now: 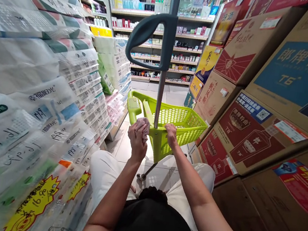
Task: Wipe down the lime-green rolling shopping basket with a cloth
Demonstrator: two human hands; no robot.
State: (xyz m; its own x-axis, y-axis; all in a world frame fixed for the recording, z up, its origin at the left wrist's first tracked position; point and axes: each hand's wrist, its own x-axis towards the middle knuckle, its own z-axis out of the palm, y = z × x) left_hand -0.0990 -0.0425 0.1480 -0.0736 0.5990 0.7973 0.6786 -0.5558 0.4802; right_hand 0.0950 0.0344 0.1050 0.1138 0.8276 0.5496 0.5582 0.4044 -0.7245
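In front of my knees stands a lime-green shopping basket cart (158, 146) with latticed sides. A metal pole (160, 96) with a dark grey loop handle (169, 43) rises at its near end. My left hand (138, 138) is closed around a crumpled, pinkish-grey cloth (143, 124), held against the basket's near left corner. On the near rim, right of the pole, my right hand (171, 133) grips the basket with its fingers curled over the edge. A caster (141, 177) shows on the floor below.
Stacked plastic-wrapped paper packs (62, 116) line the left side, with yellow price tags (34, 204). Piled cardboard cartons (259, 137) wall the right. Shelves of small goods (158, 33) stand across the back, beyond the tiled floor (147, 86).
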